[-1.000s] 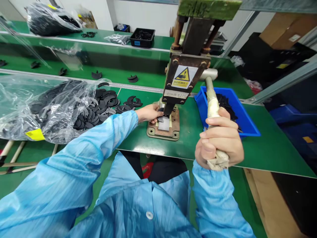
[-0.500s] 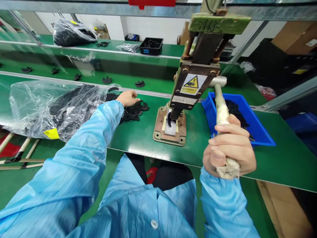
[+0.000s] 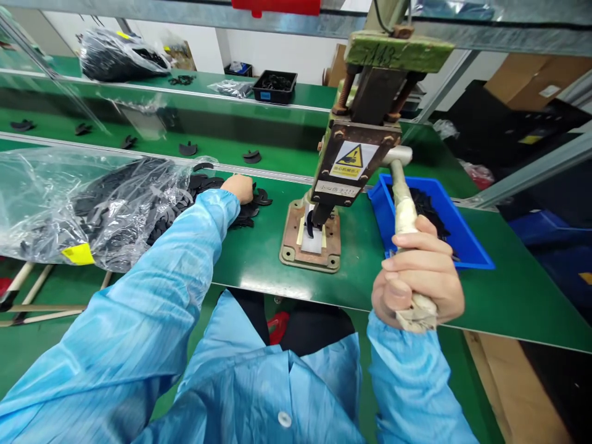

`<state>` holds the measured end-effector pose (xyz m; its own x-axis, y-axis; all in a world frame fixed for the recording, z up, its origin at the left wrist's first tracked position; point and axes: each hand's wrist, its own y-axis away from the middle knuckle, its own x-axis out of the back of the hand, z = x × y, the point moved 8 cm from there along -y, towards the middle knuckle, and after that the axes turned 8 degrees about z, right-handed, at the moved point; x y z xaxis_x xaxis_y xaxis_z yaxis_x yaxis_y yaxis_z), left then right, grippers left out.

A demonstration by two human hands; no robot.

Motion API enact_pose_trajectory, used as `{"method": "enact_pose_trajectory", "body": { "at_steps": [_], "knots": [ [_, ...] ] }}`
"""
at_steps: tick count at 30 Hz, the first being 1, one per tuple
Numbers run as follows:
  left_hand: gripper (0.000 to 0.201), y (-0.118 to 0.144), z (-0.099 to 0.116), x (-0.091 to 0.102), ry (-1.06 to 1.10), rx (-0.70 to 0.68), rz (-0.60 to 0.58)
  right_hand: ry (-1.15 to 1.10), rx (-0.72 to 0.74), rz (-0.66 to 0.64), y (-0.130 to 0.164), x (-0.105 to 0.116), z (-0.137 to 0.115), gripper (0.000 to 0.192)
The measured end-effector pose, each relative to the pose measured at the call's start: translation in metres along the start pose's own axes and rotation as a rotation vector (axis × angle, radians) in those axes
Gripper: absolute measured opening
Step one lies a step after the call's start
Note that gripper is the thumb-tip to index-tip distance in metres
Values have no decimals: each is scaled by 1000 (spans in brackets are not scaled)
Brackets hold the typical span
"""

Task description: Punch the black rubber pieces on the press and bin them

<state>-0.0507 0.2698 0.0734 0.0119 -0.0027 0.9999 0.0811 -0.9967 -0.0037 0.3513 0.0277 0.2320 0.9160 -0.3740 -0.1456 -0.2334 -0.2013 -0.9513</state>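
Note:
My right hand [image 3: 419, 277] is wrapped round the tape-covered lever handle [image 3: 403, 203] of a green bench press [image 3: 356, 148]. On the press base [image 3: 290, 237], a curved black part [image 3: 310, 225] sits under the ram, on a light metal plate [image 3: 314, 242]. To the left, my left hand [image 3: 239, 187] reaches into a pile of loose black parts [image 3: 247, 213]. Its fingers look curled down and are mostly hidden, so what they hold, if anything, does not show.
Left of the pile lies a clear plastic bag [image 3: 106, 203] of black parts. A blue bin [image 3: 469, 237] with black pieces stands right of the press. Several black parts, one of them a curved piece [image 3: 252, 156], rest on the strip behind. A black tray [image 3: 275, 86] stands farther back.
My left hand has gone lower into the pile and its fingers have curled in. My right hand stays on the lever. The whole view has shifted slightly.

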Motion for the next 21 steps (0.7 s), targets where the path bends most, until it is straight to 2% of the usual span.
{"method": "enact_pose_trajectory", "body": {
  "at_steps": [3,5,7,9,13,16,18,21],
  "knots": [
    [46,13,-2,15,32,-18,62,-14,4,-3,-1,-1,-2,30],
    [47,27,1,34,76,-29,177,-29,1,-18,-1,-2,-3,30],
    [45,46,10,55,142,-92,289,-35,-5,-29,-2,-3,-4,29],
    [42,68,26,69,213,-191,329,-38,1,-22,-3,-3,-6,28],
    [42,107,63,70,329,-337,216,-38,17,-18,-3,-5,-9,28],
    [35,130,102,63,386,-511,142,-41,23,-17,-3,-6,-8,31],
    [38,140,127,62,438,-603,141,-41,32,-4,-2,-5,-8,32],
    [35,143,153,62,534,-649,121,-33,26,-12,-2,-5,-7,32]
  ]
}}
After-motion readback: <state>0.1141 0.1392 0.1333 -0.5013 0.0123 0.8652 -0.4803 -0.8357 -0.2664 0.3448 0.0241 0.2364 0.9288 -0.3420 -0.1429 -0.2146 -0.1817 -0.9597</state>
